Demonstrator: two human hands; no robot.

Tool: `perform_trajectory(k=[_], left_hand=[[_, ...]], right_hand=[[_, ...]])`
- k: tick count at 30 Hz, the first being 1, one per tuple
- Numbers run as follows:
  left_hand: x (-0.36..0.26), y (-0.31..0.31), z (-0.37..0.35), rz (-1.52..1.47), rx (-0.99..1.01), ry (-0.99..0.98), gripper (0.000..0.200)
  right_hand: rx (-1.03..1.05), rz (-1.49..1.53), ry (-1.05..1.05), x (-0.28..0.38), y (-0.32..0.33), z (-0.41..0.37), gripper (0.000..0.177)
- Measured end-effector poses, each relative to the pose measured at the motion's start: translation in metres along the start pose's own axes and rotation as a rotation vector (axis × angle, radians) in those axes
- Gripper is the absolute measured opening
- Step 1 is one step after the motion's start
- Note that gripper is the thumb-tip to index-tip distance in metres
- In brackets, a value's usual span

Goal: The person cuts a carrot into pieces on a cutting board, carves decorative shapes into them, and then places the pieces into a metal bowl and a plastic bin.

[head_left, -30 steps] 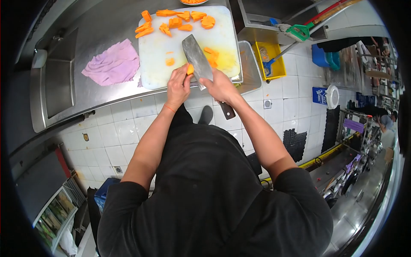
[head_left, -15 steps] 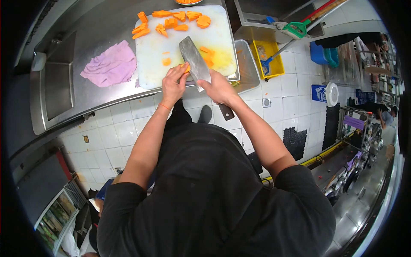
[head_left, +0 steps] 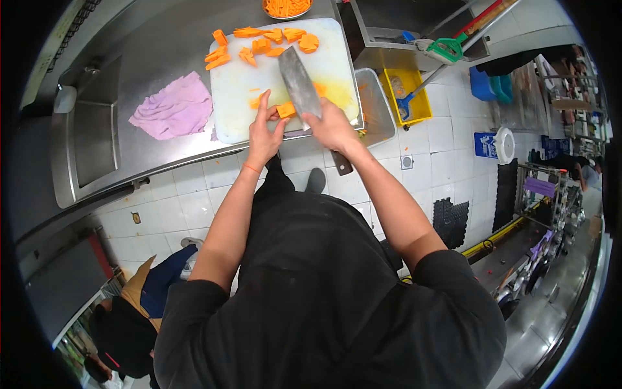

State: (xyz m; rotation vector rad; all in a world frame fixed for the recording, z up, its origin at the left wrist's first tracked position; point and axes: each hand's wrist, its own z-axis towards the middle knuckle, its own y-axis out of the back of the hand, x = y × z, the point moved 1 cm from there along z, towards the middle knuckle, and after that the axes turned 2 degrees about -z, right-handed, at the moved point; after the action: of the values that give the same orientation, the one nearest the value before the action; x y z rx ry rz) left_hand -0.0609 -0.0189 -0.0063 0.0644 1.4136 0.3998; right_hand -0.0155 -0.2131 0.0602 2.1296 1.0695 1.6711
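My right hand (head_left: 335, 128) grips a cleaver (head_left: 299, 81), its broad blade pointing away over the white cutting board (head_left: 227, 123) and its dark handle end showing below my wrist. My left hand (head_left: 264, 135) has its fingers spread, with one finger raised. Close to its thumb and fingertips, just left of the blade, sits an orange carrot chunk (head_left: 286, 109). Carrot slices (head_left: 254, 103) lie beyond my left fingers. More orange carrot is partly hidden behind the blade. Several cut carrot pieces (head_left: 261, 46) are spread along the board's far side.
A pink cloth (head_left: 173, 107) lies on the steel counter (head_left: 146, 71), left of the board. Behind the board stands a bowl of shredded carrot (head_left: 287, 6). A clear bin (head_left: 376, 107) and a yellow bucket (head_left: 424, 104) are at right. Another person (head_left: 123, 330) is at lower left.
My left fingers have loosened and spread from the carrot chunk, which now shows more fully. The cleaver has shifted slightly relative to the board. At lower left, another person has come further into view.
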Motion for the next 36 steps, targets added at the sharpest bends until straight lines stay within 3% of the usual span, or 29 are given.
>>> perform_trajectory(k=[4,6,9,12,21,24,29,31,33,36], left_hand=[[0.015,0.012,0.021,-0.019,0.131,0.109,0.063],[0.023,0.015,0.032,-0.203,0.252,0.286,0.049],[0.018,0.027,0.047,-0.174,0.376,0.331,0.037],[0.017,0.032,0.056,-0.124,0.438,0.405,0.037],[0.006,0.035,0.063,-0.05,0.532,0.335,0.063],[0.007,0.039,0.07,-0.161,0.589,0.443,0.062],[0.007,0.035,0.072,-0.178,0.584,0.401,0.053],[0.009,0.033,0.069,-0.175,0.592,0.365,0.05],[0.007,0.032,0.063,-0.013,0.518,0.186,0.043],[0.004,0.03,0.046,0.11,0.463,0.26,0.038]], right_hand=[[0.058,0.063,-0.1,0.011,0.029,-0.001,0.05],[0.055,0.069,-0.086,0.006,0.032,-0.005,0.05],[0.059,0.072,-0.093,-0.004,0.031,-0.011,0.051],[0.058,0.056,-0.125,-0.015,0.03,-0.02,0.052],[0.049,0.097,-0.155,-0.037,0.029,-0.048,0.05],[0.059,0.124,-0.171,-0.038,0.032,-0.056,0.049],[0.01,0.119,-0.133,-0.052,0.025,-0.065,0.045],[0.078,0.28,-0.197,-0.039,0.03,-0.075,0.043],[0.073,0.313,-0.2,-0.041,0.027,-0.079,0.043],[0.093,0.393,-0.211,-0.038,0.025,-0.084,0.043]])
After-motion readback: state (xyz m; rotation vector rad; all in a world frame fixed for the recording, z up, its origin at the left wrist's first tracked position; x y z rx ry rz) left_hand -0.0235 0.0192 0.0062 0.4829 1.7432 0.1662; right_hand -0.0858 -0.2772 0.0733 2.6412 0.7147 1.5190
